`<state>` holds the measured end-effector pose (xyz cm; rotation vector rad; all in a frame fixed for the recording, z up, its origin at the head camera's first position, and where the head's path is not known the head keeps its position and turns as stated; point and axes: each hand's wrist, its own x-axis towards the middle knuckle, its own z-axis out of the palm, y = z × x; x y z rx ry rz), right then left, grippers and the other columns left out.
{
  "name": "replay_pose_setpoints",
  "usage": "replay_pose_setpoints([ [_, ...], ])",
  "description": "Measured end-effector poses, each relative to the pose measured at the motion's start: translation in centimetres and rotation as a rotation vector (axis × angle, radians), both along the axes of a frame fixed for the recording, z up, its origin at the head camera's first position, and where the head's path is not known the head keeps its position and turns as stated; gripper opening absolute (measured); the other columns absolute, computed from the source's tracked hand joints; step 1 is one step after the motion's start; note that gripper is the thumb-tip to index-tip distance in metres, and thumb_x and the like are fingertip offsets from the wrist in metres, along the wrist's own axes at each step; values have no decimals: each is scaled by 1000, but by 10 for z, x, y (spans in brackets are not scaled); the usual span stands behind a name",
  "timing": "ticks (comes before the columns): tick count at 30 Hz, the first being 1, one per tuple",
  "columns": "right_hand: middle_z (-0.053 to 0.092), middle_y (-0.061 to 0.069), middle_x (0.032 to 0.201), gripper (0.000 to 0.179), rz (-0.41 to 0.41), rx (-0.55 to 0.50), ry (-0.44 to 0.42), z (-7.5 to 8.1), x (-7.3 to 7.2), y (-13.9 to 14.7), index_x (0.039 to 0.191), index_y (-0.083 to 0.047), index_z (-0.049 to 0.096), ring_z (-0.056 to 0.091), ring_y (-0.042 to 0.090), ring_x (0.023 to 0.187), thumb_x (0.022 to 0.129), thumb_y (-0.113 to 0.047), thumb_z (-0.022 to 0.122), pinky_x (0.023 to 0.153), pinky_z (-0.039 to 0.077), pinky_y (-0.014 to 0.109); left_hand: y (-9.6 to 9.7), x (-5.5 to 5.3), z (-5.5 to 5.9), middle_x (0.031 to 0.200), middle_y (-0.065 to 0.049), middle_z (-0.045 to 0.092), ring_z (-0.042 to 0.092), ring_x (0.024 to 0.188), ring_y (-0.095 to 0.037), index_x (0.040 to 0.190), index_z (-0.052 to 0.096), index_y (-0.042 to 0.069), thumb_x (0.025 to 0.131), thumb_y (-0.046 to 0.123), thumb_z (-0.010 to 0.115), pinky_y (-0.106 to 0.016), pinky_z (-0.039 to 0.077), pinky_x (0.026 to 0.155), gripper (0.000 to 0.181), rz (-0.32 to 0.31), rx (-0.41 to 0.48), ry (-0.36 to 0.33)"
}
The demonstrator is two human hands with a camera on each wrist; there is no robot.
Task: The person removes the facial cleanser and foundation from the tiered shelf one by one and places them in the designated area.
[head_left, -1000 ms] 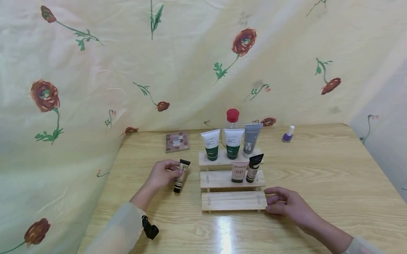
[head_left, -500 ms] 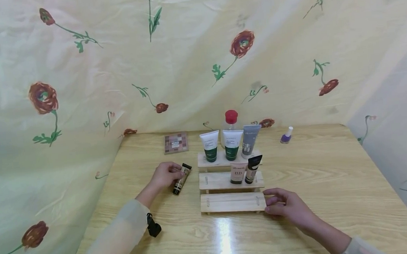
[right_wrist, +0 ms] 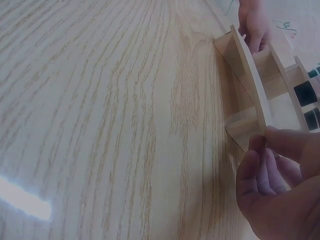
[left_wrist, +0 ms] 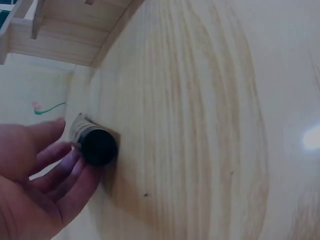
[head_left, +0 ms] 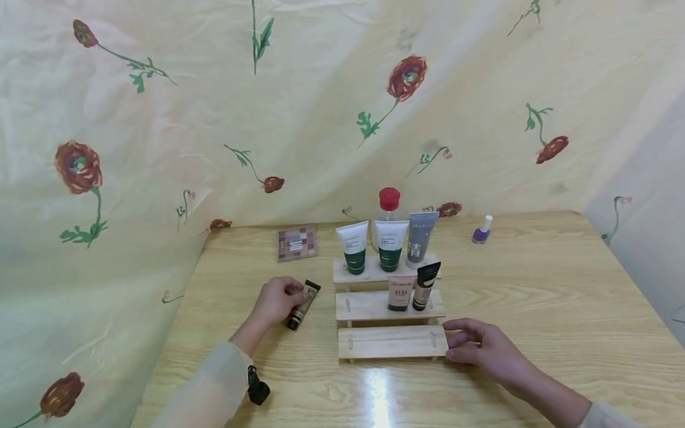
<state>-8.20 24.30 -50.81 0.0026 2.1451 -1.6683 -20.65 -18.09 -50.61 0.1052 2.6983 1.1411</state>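
Note:
My left hand (head_left: pixel 277 299) is at a small black-and-gold cosmetic tube (head_left: pixel 304 305) left of the rack, thumb and fingers around it. The tube lies slanted close on the table, black cap toward me. In the left wrist view the round black cap (left_wrist: pixel 99 147) faces the camera, with fingers curled along its side and below. My right hand (head_left: pixel 481 343) pinches the right end of the lowest step of a three-tier wooden rack (head_left: pixel 392 342); the right wrist view shows thumb and fingertips at that corner of the rack (right_wrist: pixel 252 82).
Two white-and-green tubes (head_left: pixel 354 247) and a grey tube (head_left: pixel 420 238) stand on the top tier. A pink BB tube (head_left: pixel 400 293) and a black tube (head_left: pixel 425 288) share the middle one. Behind are a red-capped bottle (head_left: pixel 389 199), an eyeshadow palette (head_left: pixel 297 244) and purple nail polish (head_left: pixel 482 230).
The tube at my left hand has turned to a more slanted lie, and the left hand has shifted slightly with it. My right hand stays at the rack's corner.

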Motion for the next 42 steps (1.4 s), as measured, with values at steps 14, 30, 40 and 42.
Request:
replay_pose_setpoints([
  [14, 68, 19, 112, 64, -7, 31, 14, 3, 1, 2, 144, 7, 48, 69, 19, 93, 89, -8, 78, 78, 60, 29, 43, 36, 51, 96, 0, 72, 66, 82, -9, 114, 72, 8, 95, 14, 73, -27, 60, 72, 20, -262, 229, 451],
  [30, 65, 19, 112, 65, -24, -26, -4, -2, -1, 0, 145, 7, 46, 69, 17, 92, 89, -7, 77, 78, 60, 29, 119, 41, 66, 117, -7, 71, 68, 102, -17, 130, 65, 10, 92, 23, 79, -25, 57, 88, 43, -432, 321, 294],
  [40, 66, 19, 111, 65, -24, -29, 7, -1, 0, -1, 144, 8, 47, 69, 16, 91, 89, -6, 77, 79, 60, 28, 134, 40, 66, 104, -4, 70, 69, 95, -16, 115, 70, 7, 93, 17, 77, -23, 58, 83, 25, -447, 316, 357],
  [42, 66, 18, 111, 64, -25, -21, 3, -1, 1, -1, 144, 7, 47, 68, 16, 91, 89, -7, 77, 79, 59, 28, 136, 41, 65, 103, -3, 70, 68, 93, -13, 110, 70, 8, 94, 17, 76, -22, 58, 82, 20, -443, 322, 348],
])
